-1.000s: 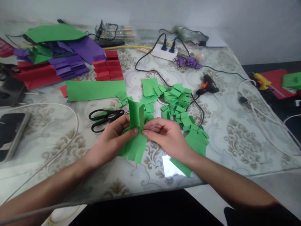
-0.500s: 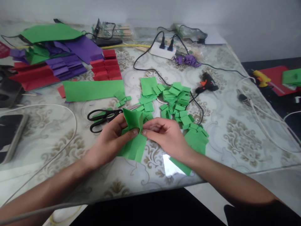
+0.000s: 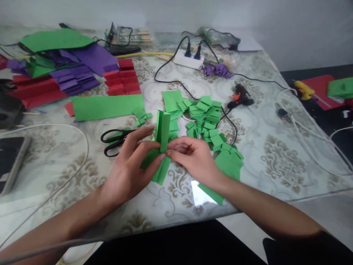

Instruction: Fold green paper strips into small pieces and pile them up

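Note:
Between my two hands a piece of green paper (image 3: 163,129) stands up, folded lengthwise into a narrow channel, its lower part slanting down below my fingers. My left hand (image 3: 135,158) pinches it from the left with thumb and fingers. From the other side my right hand (image 3: 193,156) grips its edge between thumb and forefinger, the remaining fingers curled. Black-handled scissors (image 3: 113,141) lie just left of my left hand, their blades mostly hidden. Past my hands spreads a pile of small folded green paper pieces (image 3: 205,110). Larger green sheets (image 3: 227,165) lie partly under my right forearm.
A long green strip (image 3: 107,106) and pleated red paper (image 3: 122,79) lie at the left, near purple paper (image 3: 75,77). A black glue gun (image 3: 241,96) rests at the right, its cord trailing. Behind are a white power strip (image 3: 188,59) and, left, a phone (image 3: 12,162).
The green paper's upper part has gone from a wide open fold to a narrow upright channel. My left fingers have shifted up and around it; my right hand keeps its pinch.

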### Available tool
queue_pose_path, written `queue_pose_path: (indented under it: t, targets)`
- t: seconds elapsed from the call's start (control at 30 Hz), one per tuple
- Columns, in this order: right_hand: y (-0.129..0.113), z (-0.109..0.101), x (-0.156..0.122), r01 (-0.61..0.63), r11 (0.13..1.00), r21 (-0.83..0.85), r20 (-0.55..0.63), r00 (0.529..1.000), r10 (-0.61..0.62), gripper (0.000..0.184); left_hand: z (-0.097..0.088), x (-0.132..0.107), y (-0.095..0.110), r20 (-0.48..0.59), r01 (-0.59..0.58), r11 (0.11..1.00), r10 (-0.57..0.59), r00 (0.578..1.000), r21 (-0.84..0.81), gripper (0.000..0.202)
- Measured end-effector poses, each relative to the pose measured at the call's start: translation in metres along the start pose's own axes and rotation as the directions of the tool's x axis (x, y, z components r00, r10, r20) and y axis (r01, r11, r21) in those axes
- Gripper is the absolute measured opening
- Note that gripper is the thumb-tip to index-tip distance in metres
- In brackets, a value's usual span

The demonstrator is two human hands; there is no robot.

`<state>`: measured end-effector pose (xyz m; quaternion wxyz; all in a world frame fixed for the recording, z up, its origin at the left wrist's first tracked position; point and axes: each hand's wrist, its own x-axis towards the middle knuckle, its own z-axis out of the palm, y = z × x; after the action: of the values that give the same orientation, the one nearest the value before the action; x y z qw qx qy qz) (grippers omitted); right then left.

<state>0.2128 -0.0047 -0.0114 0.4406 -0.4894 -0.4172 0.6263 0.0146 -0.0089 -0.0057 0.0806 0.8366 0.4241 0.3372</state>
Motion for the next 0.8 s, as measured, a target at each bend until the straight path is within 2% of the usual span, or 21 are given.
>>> queue_pose_path:
  t: [0.23, 0.57, 0.8]
  targets:
    - [0.0038, 0.0027, -0.0043, 0.081, 0.997, -0.009, 0.001, 0.997, -0.081, 0.019, 0.0019, -0.0026, 0.0, -0.033, -0.021, 0.999, 0.022, 0.999, 0.04, 0.005]
    - [0.0014, 0.0015, -0.0022, 0.019, 1.0, -0.001, 0.009, 1.0, -0.019, 0.022, 0.0013, -0.0047, -0.0009, -0.012, -0.024, 0.999, 0.024, 1.0, 0.023, 0.007]
    - [0.0007, 0.0021, -0.0042, 0.06, 0.998, -0.022, 0.023, 0.998, -0.059, 0.018, 0.0017, -0.0048, -0.001, -0.035, -0.013, 1.0, 0.014, 0.999, 0.024, 0.01]
